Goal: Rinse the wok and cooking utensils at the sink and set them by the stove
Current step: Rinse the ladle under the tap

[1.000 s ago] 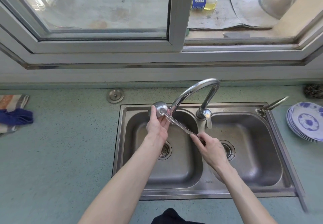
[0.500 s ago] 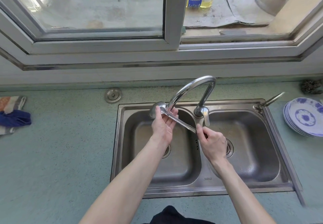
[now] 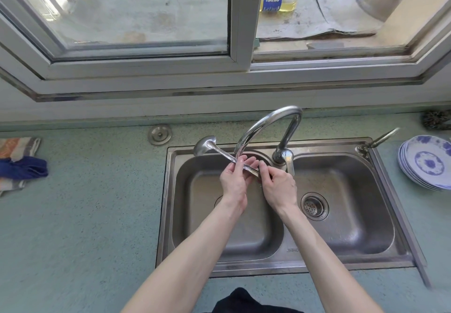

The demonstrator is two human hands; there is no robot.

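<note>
Left hand point(image 3: 234, 178) farther down ladle point(image 3: 220, 153) handle

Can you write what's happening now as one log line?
stage: rinsing | item: long-handled steel ladle | left hand: rubs handle | right hand: grips handle end | place: left basin of steel double sink

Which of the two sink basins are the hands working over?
The left basin: both hands hold the ladle above it under the faucet spout; the right basin has nothing over it.

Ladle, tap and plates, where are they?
ladle point(image 3: 204, 144), head view, on its bowl.
tap point(image 3: 266, 120), head view, on the curved spout.
plates point(image 3: 429, 161), head view, on the top plate's blue middle.
</note>
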